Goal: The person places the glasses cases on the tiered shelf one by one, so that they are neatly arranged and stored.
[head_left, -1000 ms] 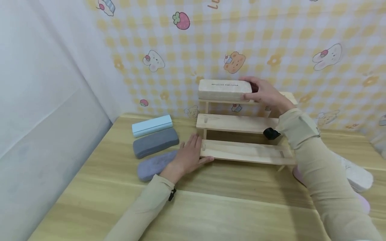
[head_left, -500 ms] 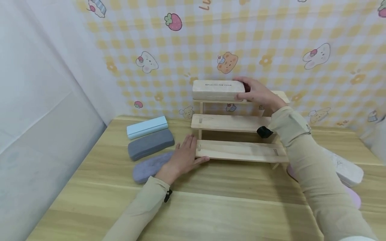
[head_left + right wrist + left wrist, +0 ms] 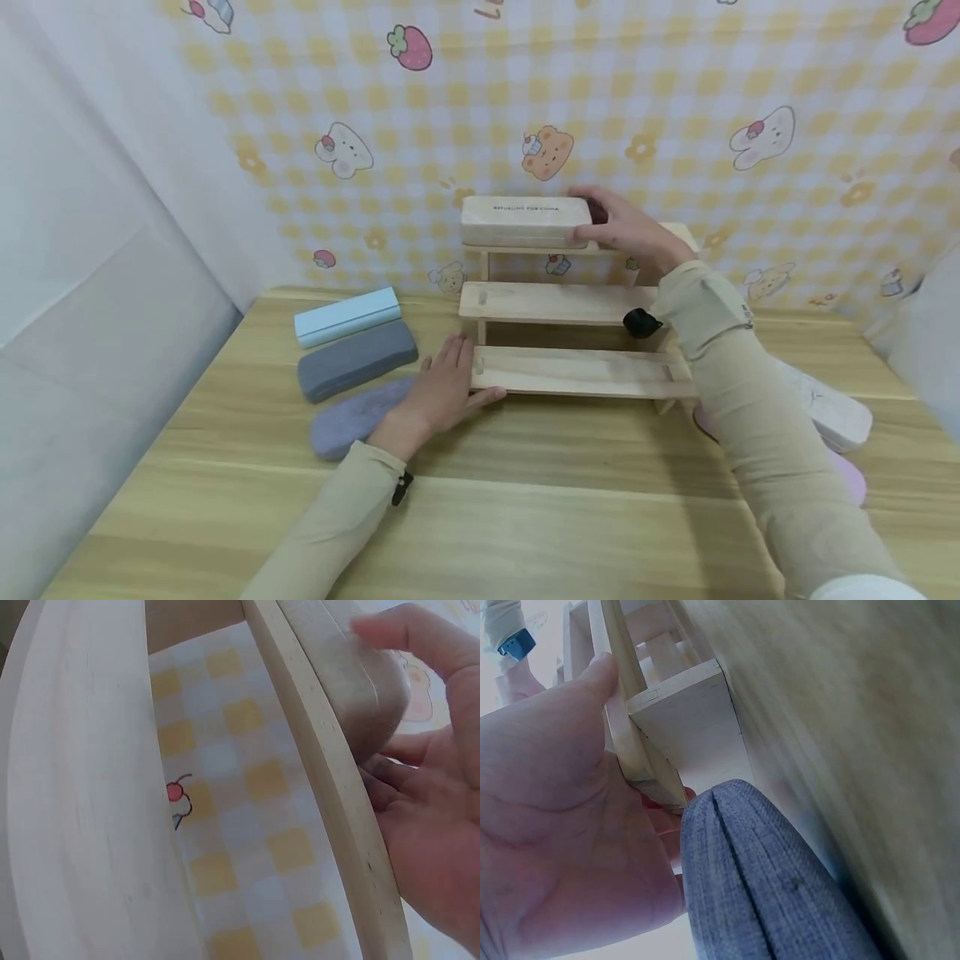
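A cream glasses case (image 3: 517,222) with dark lettering lies lengthwise at the left end of the top tier of a three-tier wooden display stand (image 3: 570,371). My right hand (image 3: 622,227) holds the case's right end, thumb at the front and fingers behind. In the right wrist view, that hand (image 3: 435,802) is beside the rounded end of the case (image 3: 341,667). My left hand (image 3: 438,387) rests against the left end of the bottom tier, fingers extended and thumb along the front edge. Beside it lies a bluish-purple fabric glasses case (image 3: 356,421), partly covered by the hand.
Left on the wooden table (image 3: 525,517) lie a light blue case (image 3: 348,317) and a grey case (image 3: 356,360). To the right, a white patterned case (image 3: 828,408) and a lilac one (image 3: 847,477) are partly behind my right sleeve. A checked cloth (image 3: 660,100) hangs behind the stand.
The whole head view has shifted, so everything appears farther left. Both hands keep their places on the stand and the cream case.
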A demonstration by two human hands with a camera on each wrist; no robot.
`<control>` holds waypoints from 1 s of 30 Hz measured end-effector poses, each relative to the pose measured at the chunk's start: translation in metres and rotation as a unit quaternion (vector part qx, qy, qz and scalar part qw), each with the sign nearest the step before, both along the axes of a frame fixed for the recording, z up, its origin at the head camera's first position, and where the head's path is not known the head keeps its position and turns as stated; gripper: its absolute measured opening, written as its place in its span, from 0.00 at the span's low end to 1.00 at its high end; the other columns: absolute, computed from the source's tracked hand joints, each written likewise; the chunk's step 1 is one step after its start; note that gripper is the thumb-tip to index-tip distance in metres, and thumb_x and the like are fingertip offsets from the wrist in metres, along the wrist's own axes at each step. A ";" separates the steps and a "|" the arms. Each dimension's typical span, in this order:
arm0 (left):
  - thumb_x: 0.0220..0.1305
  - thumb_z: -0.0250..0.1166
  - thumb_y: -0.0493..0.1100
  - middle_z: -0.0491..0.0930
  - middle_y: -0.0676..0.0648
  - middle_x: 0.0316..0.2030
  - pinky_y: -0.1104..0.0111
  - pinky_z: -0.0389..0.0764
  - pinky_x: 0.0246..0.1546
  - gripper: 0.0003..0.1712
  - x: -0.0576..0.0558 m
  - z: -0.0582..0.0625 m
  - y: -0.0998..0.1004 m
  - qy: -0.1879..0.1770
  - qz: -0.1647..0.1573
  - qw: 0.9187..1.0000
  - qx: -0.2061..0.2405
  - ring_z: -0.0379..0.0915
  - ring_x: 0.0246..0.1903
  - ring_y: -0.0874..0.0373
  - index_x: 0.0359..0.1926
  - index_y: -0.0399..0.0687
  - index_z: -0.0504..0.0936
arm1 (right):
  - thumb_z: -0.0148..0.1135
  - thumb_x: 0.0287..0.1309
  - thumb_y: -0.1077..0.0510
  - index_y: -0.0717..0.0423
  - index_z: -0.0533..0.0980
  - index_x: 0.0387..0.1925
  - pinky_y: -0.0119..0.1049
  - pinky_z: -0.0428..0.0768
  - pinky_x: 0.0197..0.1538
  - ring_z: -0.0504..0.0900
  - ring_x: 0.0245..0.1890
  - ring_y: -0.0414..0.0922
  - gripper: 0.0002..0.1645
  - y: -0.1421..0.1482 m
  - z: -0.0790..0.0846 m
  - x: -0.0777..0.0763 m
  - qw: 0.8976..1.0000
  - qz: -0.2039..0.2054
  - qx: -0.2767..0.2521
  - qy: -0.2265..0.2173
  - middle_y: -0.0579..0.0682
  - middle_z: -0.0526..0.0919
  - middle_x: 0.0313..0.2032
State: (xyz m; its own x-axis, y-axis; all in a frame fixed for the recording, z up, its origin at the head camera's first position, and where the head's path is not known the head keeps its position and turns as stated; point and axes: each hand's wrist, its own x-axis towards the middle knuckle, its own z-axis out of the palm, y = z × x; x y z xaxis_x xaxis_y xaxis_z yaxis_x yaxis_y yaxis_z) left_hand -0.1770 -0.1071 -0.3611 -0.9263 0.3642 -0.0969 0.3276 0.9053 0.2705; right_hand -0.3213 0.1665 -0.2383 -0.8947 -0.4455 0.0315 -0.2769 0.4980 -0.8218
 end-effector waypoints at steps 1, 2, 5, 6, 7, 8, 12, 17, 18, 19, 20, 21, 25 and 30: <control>0.61 0.46 0.71 0.44 0.33 0.69 0.45 0.51 0.62 0.55 0.000 0.000 0.000 0.002 0.000 1.000 0.002 0.35 0.69 0.44 0.70 0.32 0.44 | 0.63 0.56 0.54 0.53 0.49 0.71 0.44 0.60 0.63 0.61 0.63 0.48 0.47 0.002 0.001 0.002 1.000 -0.008 -0.009 -0.003 0.54 0.59 0.67; 0.61 0.46 0.71 0.44 0.33 0.69 0.45 0.51 0.62 0.55 0.000 0.000 0.000 0.002 0.000 1.000 0.003 0.35 0.69 0.43 0.70 0.32 0.44 | 0.63 0.56 0.52 0.53 0.49 0.71 0.44 0.59 0.64 0.60 0.65 0.47 0.47 0.006 0.002 0.004 1.000 -0.016 -0.019 -0.008 0.54 0.59 0.67; 0.61 0.47 0.71 0.44 0.34 0.69 0.45 0.51 0.62 0.55 0.001 0.000 0.001 0.002 0.001 1.000 0.003 0.35 0.69 0.44 0.70 0.32 0.44 | 0.63 0.58 0.50 0.53 0.50 0.71 0.45 0.57 0.65 0.58 0.66 0.46 0.47 0.019 0.002 0.013 0.998 -0.035 -0.051 -0.006 0.53 0.58 0.68; 0.61 0.47 0.71 0.44 0.34 0.69 0.45 0.51 0.62 0.55 0.001 0.000 0.002 0.001 0.001 1.000 0.002 0.35 0.69 0.44 0.70 0.32 0.44 | 0.62 0.58 0.50 0.53 0.50 0.71 0.45 0.58 0.65 0.58 0.66 0.47 0.46 0.024 0.002 0.016 0.997 -0.041 -0.063 -0.004 0.53 0.58 0.68; 0.61 0.47 0.71 0.44 0.34 0.70 0.45 0.51 0.62 0.55 0.001 0.001 0.002 -0.002 0.000 1.000 0.002 0.35 0.69 0.44 0.70 0.32 0.44 | 0.62 0.59 0.51 0.54 0.51 0.71 0.45 0.58 0.65 0.58 0.66 0.47 0.44 0.030 0.002 0.020 0.996 -0.045 -0.074 0.001 0.53 0.59 0.68; 0.61 0.47 0.71 0.44 0.33 0.69 0.45 0.51 0.62 0.55 0.001 0.001 0.002 -0.004 -0.001 1.000 0.003 0.35 0.69 0.44 0.70 0.32 0.44 | 0.61 0.60 0.51 0.55 0.51 0.70 0.44 0.59 0.65 0.59 0.66 0.47 0.43 0.037 0.001 0.024 0.995 -0.051 -0.082 0.008 0.54 0.59 0.67; 0.61 0.48 0.70 0.45 0.33 0.69 0.44 0.51 0.62 0.55 0.002 0.001 0.002 0.001 -0.003 1.000 0.012 0.36 0.69 0.42 0.70 0.31 0.45 | 0.57 0.63 0.52 0.56 0.55 0.69 0.32 0.62 0.62 0.60 0.65 0.47 0.37 0.072 0.000 0.041 0.992 -0.079 -0.090 0.049 0.55 0.62 0.66; 0.61 0.49 0.69 0.44 0.32 0.69 0.44 0.51 0.61 0.55 0.006 -0.002 -0.002 -0.008 -0.007 1.000 0.015 0.36 0.69 0.42 0.70 0.30 0.44 | 0.55 0.64 0.55 0.51 0.60 0.68 0.22 0.65 0.56 0.64 0.63 0.41 0.32 0.118 -0.004 0.069 0.988 -0.109 -0.081 0.078 0.50 0.66 0.64; 0.62 0.50 0.69 0.44 0.31 0.69 0.43 0.52 0.61 0.55 0.007 -0.002 -0.003 -0.008 -0.008 1.000 0.016 0.36 0.69 0.41 0.70 0.30 0.44 | 0.55 0.65 0.56 0.50 0.60 0.68 0.22 0.66 0.55 0.64 0.63 0.41 0.31 0.126 -0.005 0.074 0.987 -0.116 -0.080 0.082 0.50 0.67 0.63; 0.62 0.50 0.69 0.44 0.31 0.69 0.43 0.52 0.61 0.55 0.008 -0.003 -0.005 -0.010 -0.009 1.000 0.016 0.36 0.69 0.41 0.70 0.29 0.44 | 0.55 0.65 0.57 0.49 0.60 0.68 0.22 0.66 0.55 0.65 0.62 0.40 0.31 0.134 -0.006 0.080 0.986 -0.121 -0.080 0.082 0.49 0.67 0.63; 0.62 0.50 0.68 0.44 0.31 0.68 0.43 0.52 0.61 0.54 0.008 -0.003 -0.006 -0.008 -0.008 1.000 0.017 0.36 0.68 0.40 0.69 0.29 0.45 | 0.54 0.65 0.56 0.47 0.59 0.68 0.21 0.66 0.54 0.65 0.62 0.39 0.31 0.143 -0.008 0.085 0.986 -0.128 -0.075 0.081 0.47 0.68 0.63; 0.62 0.51 0.68 0.45 0.30 0.68 0.43 0.52 0.61 0.54 0.007 -0.002 -0.006 -0.004 -0.008 1.000 0.018 0.37 0.68 0.40 0.69 0.29 0.45 | 0.54 0.65 0.56 0.45 0.58 0.68 0.20 0.66 0.54 0.65 0.62 0.38 0.32 0.151 -0.009 0.090 0.986 -0.133 -0.073 0.075 0.46 0.67 0.63; 0.62 0.50 0.68 0.45 0.31 0.68 0.43 0.52 0.61 0.54 0.003 0.000 -0.006 0.005 -0.011 1.000 0.025 0.37 0.68 0.41 0.69 0.29 0.46 | 0.52 0.66 0.58 0.42 0.55 0.70 0.20 0.67 0.49 0.66 0.60 0.32 0.33 0.184 -0.019 0.108 0.985 -0.151 -0.063 0.059 0.43 0.67 0.63; 0.62 0.49 0.68 0.45 0.30 0.68 0.43 0.52 0.61 0.54 -0.001 0.003 -0.002 0.000 -0.022 0.999 0.030 0.37 0.68 0.41 0.69 0.29 0.45 | 0.51 0.66 0.62 0.43 0.52 0.71 0.18 0.66 0.49 0.68 0.55 0.26 0.36 0.222 -0.040 0.134 0.986 -0.154 -0.037 0.051 0.41 0.67 0.62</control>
State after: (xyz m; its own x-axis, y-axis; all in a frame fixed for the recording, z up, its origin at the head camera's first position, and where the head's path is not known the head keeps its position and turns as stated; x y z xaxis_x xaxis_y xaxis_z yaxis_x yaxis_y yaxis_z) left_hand -0.1781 -0.1090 -0.3581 -0.9090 0.4103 -0.0733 0.3673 0.8717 0.3245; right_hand -0.1873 0.3884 -0.2786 -0.9777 -0.1460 0.1510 -0.2052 0.5115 -0.8344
